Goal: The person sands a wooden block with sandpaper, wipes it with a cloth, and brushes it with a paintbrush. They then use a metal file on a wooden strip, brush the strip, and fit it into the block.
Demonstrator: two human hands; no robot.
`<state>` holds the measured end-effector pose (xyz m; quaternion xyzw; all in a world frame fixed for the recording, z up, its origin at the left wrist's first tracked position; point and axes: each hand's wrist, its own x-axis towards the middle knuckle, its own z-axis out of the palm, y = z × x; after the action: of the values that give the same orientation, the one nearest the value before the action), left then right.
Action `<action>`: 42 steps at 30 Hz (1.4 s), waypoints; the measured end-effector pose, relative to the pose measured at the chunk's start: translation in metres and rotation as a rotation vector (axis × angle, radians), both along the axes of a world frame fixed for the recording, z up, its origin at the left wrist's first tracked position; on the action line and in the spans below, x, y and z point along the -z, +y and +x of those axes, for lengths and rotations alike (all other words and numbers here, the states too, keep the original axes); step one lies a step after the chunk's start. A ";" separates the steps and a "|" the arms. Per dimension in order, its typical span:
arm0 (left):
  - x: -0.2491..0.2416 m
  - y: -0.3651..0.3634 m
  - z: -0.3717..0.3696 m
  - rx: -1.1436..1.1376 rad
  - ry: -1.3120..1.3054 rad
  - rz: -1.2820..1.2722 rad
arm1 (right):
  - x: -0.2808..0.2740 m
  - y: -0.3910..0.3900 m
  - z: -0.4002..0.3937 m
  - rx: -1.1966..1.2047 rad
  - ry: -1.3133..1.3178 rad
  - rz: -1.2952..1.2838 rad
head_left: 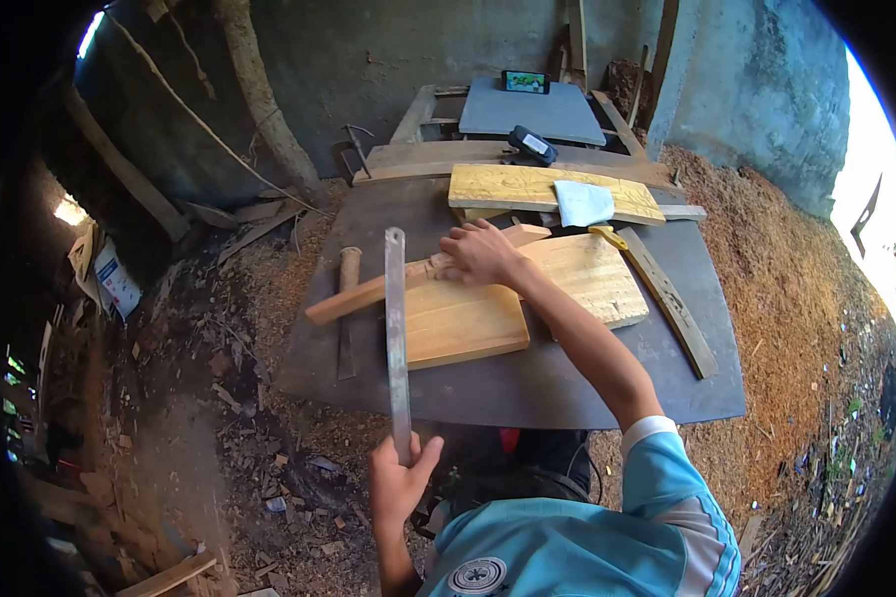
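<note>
One steel ruler (pixel 396 338), long, thin and grey, stands nearly upright in view, its lower end pinched in the left hand (pixel 400 485), fingers closed round it, thumb up alongside. It hangs over the near edge of the table (pixel 528 383), its top end reaching as far as the boards.

The right hand (pixel 481 255) lies flat, fingers curled down on one narrow stick (pixel 368 293) that runs slantwise across the table's left half; whether it grips or only presses I cannot tell. The stick rests on top of two pale boards (pixel 468 323) lying side by side in the middle, fresh-cut and light yellow, the grain plain to see.

Behind them lies a third, yellower plank (pixel 513 186), with one white cloth (pixel 582 203) on it. To the right, one curved dark strip (pixel 672 303) with a yellow tip. To the left, one hammer (pixel 347 313), head toward the wall. Further back, a dark tool (pixel 533 144), and a phone (pixel 526 82) standing on a second grey bench (pixel 528 111). Sawdust (pixel 786 298) is heaped on the ground to the right.
</note>
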<state>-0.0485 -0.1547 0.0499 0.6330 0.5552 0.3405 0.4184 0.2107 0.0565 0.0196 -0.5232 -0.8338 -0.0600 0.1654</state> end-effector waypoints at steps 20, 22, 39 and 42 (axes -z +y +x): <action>0.035 0.110 0.065 0.299 -0.615 -0.131 | 0.007 -0.026 0.031 0.079 0.232 0.086; 0.033 0.110 0.066 0.333 -0.608 -0.140 | 0.005 -0.025 0.030 0.071 0.262 0.093; 0.024 0.113 0.070 0.453 -0.592 -0.113 | -0.022 -0.060 -0.011 -0.214 1.068 -0.248; 0.027 0.114 0.072 0.435 -0.595 -0.123 | -0.025 -0.066 -0.016 -0.214 1.070 -0.291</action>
<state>0.0237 -0.0407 0.0230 0.5831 0.2812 0.3789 0.6613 0.1950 -0.0097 0.0448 -0.4106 -0.6819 0.3465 0.4963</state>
